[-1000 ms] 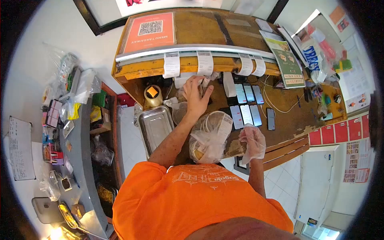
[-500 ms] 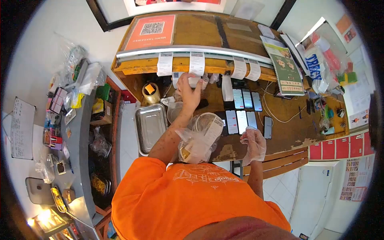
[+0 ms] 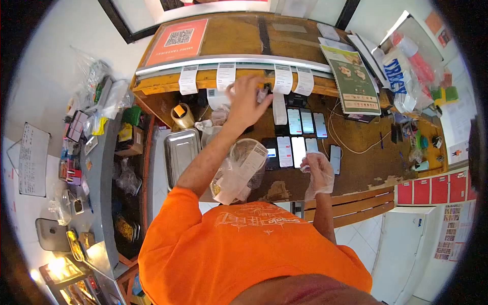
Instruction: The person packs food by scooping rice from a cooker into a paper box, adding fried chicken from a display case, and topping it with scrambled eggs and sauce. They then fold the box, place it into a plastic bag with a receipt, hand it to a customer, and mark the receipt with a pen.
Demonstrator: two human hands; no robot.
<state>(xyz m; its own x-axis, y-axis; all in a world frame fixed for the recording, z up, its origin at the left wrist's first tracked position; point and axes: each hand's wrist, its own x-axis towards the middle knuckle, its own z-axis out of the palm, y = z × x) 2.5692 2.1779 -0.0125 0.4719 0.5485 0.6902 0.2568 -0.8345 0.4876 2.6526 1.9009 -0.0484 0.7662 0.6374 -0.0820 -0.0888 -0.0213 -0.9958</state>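
My left hand [image 3: 246,104], bare with fingers apart, reaches to the wooden shelf edge between hanging receipts. One printed receipt [image 3: 283,79] hangs just right of its fingers, and small items under the shelf are partly hidden behind it. My right hand [image 3: 318,173] wears a clear plastic glove; its fingers are curled together near the phones, and what they hold cannot be made out. Below my left forearm, close to my body, sits a clear plastic bag [image 3: 223,178] beside a round clear tub [image 3: 249,147], with a long receipt [image 3: 249,170] lying over them.
Several phones [image 3: 295,122] lie in two rows on the wooden counter. A metal tray [image 3: 182,157] and a tape roll [image 3: 182,116] are at left. A green menu booklet [image 3: 351,79] leans at right. White cables [image 3: 351,147] curve across the counter.
My left hand has moved right along the shelf, away from the white roll-like item it was touching, and its fingers have spread. The view has shifted slightly; my right hand stays near the phones.
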